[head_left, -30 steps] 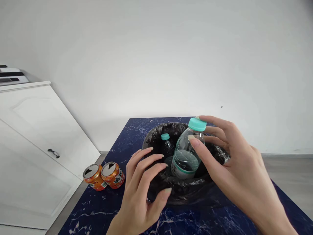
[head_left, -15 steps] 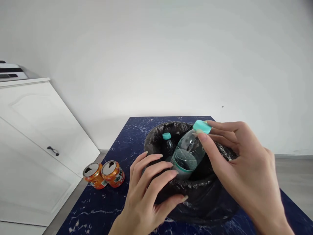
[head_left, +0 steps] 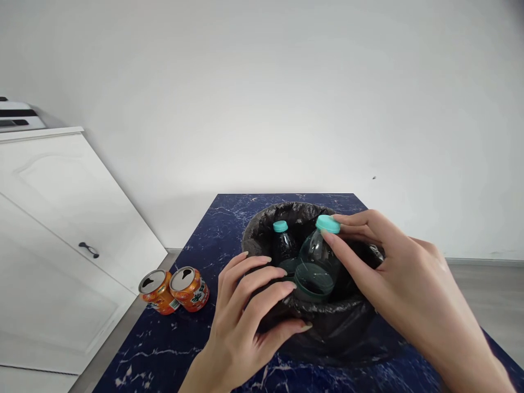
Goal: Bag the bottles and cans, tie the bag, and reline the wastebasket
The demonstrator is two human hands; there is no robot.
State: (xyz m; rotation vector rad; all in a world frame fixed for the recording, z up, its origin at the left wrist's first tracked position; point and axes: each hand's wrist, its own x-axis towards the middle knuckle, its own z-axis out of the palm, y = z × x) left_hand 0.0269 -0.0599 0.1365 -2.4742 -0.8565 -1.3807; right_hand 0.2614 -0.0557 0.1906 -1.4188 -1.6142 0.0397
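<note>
1. By the look of it, positioning a clear bottle (head_left: 317,256) inside a bin (head_left: 323,346) lined with a black bag (head_left: 292,210). Standing within the mouth, nearly upright, cap (head_left: 327,224) uppermost. Too dark inside to tell whether resting on the bottom.
2. Pinching the cap between thumb and fingertips with the right hand (head_left: 405,273), from the right side of the mouth.
3. Holding nothing, as far as visible, with the left hand (head_left: 245,314): fingers apart and curved over the near left edge of the bin, thumb lower and in front. Impossible to tell whether touching the bag or only close to it; likewise for the bottle.
4. Calls next, probably, for a steady pinch until well supported, then for spreading the right fingers without tipping the bottle.
5. In the way: a second bottle (head_left: 284,245), also capped, just to the left inside the bin; loose folds of plastic around the rim; the left hand itself, hiding part of the near edge.
6. To the left on the dark blue table (head_left: 164,349): an opened orange can (head_left: 158,292) and another can (head_left: 189,289), both upright, side by side, well outside the bin.
7. Farther off: a white cupboard (head_left: 73,229) at left and a pale wall (head_left: 245,98) behind.
</note>
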